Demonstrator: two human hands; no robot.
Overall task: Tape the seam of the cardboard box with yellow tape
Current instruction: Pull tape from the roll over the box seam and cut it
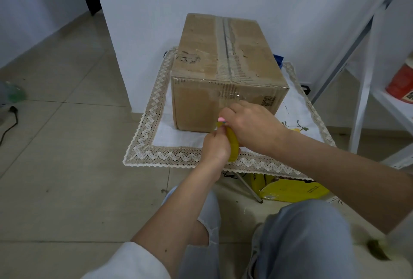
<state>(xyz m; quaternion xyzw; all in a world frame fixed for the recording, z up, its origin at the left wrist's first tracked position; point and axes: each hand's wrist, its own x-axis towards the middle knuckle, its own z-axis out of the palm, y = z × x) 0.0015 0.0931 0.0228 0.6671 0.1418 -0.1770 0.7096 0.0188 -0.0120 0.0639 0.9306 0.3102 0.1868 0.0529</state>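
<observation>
A closed cardboard box [225, 64] stands on a small table covered by a white lace-edged cloth [154, 108]. Its top seam [226, 46] runs front to back, with torn old clear tape along it. In front of the box's near face, my left hand [215, 148] grips a roll of yellow tape [232, 144] held on edge. My right hand [252, 124] is over the roll, its fingertips pinching at the tape's end near the roll's top. Both hands hover just above the cloth, a little short of the box.
A yellow package [295, 190] lies on the floor under the table's near right corner. A white metal shelf frame [366, 91] with a red container [401, 83] stands at right. A black cable [9, 126] lies on the tiled floor at left. My knees are below.
</observation>
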